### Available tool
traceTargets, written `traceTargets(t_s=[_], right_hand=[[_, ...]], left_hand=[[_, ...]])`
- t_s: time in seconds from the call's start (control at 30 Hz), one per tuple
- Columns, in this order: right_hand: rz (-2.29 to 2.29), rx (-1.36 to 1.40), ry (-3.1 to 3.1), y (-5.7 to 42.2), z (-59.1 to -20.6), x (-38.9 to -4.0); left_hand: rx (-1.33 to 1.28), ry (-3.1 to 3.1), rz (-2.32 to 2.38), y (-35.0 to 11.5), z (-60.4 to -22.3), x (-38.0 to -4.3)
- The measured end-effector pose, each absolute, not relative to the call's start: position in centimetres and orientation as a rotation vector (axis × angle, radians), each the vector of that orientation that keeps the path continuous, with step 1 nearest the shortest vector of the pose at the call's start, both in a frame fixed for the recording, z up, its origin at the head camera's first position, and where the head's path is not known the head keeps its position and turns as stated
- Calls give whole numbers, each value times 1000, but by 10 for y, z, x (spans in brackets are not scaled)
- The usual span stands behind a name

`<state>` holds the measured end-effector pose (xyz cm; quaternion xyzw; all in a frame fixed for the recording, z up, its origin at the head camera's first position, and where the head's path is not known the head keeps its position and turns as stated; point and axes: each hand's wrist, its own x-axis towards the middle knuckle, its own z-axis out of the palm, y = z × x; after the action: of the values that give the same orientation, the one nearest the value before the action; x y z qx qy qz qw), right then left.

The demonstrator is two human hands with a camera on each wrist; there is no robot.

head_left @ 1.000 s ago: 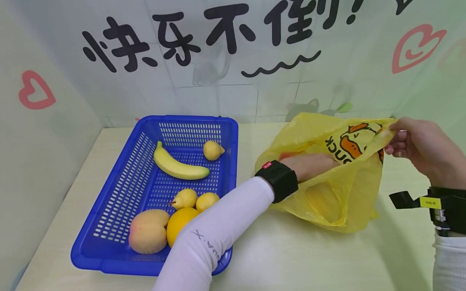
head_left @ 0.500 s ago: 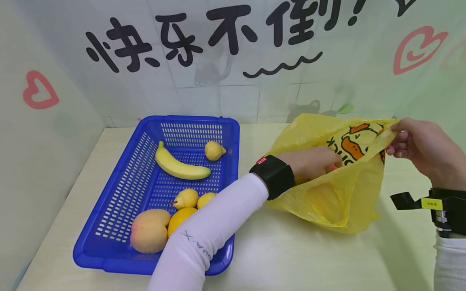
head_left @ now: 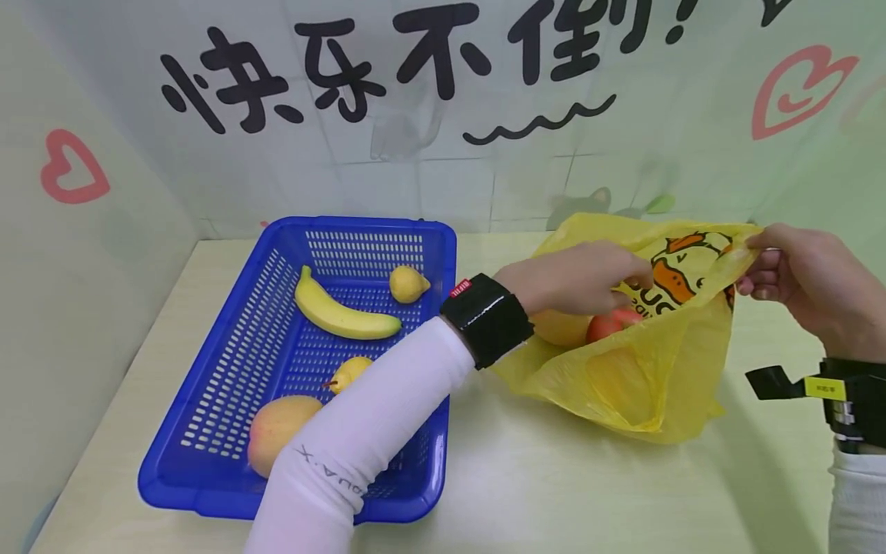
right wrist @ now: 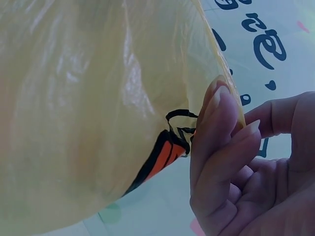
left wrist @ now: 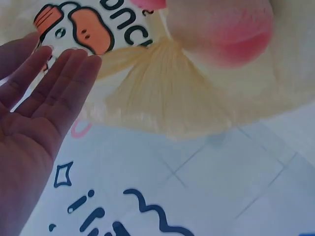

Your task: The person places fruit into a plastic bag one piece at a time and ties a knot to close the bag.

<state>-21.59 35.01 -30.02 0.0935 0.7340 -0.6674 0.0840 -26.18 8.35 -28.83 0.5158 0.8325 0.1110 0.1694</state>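
Observation:
A yellow plastic bag [head_left: 623, 385] with a printed duck stands with its mouth open on the right of the table. My right hand [head_left: 806, 281] pinches the bag's right rim between thumb and fingers, as the right wrist view also shows. Over the mouth, my left hand [head_left: 574, 277] has nothing in it; its fingers [left wrist: 64, 93] look fairly straight in the left wrist view. Below it inside the bag lie a peach [left wrist: 221, 34] and a red round fruit [head_left: 609, 325]. The bag's lower contents are hidden by its front side.
A blue plastic basket [head_left: 169, 462] stands on the left, holding a banana [head_left: 346, 317], a small yellow pear [head_left: 407, 285], another pear [head_left: 349, 373] and a peach [head_left: 280, 431]. My left forearm [head_left: 360, 423] crosses over its front right part. A printed curtain [head_left: 450, 192] hangs behind the table.
My left hand has come up out of the bag and moved left, leaving the red fruit inside in sight. My right hand keeps its pinch on the rim.

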Motion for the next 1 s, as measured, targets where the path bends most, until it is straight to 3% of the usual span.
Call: traceTargets(t_s=[0.43, 1.0], right_hand=[[-1980, 260, 2212, 349, -300, -215], [-1946, 266, 2218, 346, -298, -213]], left_hand=[[1549, 2431, 521, 30, -261, -274], [1341, 2581, 470, -33, -264, -279]])
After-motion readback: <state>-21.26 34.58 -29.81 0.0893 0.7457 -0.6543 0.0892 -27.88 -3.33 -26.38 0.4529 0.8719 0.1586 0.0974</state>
